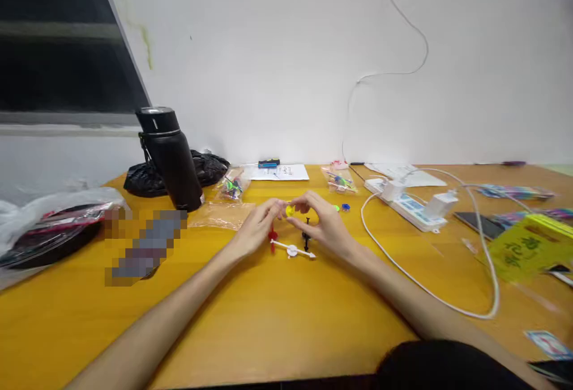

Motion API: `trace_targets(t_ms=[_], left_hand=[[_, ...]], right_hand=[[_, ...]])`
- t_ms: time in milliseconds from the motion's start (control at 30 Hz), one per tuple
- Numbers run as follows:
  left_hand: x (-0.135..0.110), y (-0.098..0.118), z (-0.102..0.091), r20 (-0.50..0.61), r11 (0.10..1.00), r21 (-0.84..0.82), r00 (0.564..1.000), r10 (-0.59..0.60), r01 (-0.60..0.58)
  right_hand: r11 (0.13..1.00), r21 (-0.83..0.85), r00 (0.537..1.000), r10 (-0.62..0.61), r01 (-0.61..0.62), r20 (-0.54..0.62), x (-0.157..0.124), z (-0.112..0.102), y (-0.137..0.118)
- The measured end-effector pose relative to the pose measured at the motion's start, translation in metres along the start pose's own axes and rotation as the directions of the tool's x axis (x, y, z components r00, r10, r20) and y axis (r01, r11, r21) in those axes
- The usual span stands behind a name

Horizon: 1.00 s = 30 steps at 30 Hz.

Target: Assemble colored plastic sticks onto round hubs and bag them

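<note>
A small yellow plastic piece (290,210) is pinched between the fingertips of my left hand (256,229) and my right hand (326,226), just above the table. Both hands are closed around it, and the fingers partly cover it. Below them lies a white arrow-shaped pointer (292,251) with a round hub in the middle. A red pointer-like piece (273,236) is beside my left hand. Close to my right hand is a thin black piece (306,239). Past that hand lie a blue round piece (345,206) and a small green piece (336,208).
Bagged colourful parts (233,186) and another such bag (340,181) lie towards the wall, near a screwdriver (268,163) on paper. A black bottle (172,160) stands left. A white power strip (409,206) and looping white cable (394,263) occupy the right.
</note>
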<state>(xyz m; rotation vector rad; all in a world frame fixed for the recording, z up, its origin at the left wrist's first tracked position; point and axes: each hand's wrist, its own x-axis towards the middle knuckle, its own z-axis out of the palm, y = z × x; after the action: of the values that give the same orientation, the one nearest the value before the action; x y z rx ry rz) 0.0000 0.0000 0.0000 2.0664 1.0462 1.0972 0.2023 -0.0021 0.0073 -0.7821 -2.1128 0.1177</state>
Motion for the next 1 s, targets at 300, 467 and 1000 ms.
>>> trace_targets(t_ms=[300,467,1000], left_hand=[[-0.006,-0.01,-0.009,0.044,0.932,0.345,0.994,0.099,-0.108],[-0.006,-0.01,-0.009,0.067,0.93,0.359,0.996,0.061,-0.081],[-0.007,-0.011,-0.011,0.09,0.928,0.371,0.996,0.007,-0.04]], right_hand=[[0.943,-0.278,0.971,0.131,-0.185,-0.2,-0.009,-0.034,0.042],[0.859,-0.389,0.928,0.227,-0.334,-0.297,-0.014,-0.057,0.071],[0.743,-0.567,0.891,0.452,-0.356,0.034,-0.03,-0.06,0.107]])
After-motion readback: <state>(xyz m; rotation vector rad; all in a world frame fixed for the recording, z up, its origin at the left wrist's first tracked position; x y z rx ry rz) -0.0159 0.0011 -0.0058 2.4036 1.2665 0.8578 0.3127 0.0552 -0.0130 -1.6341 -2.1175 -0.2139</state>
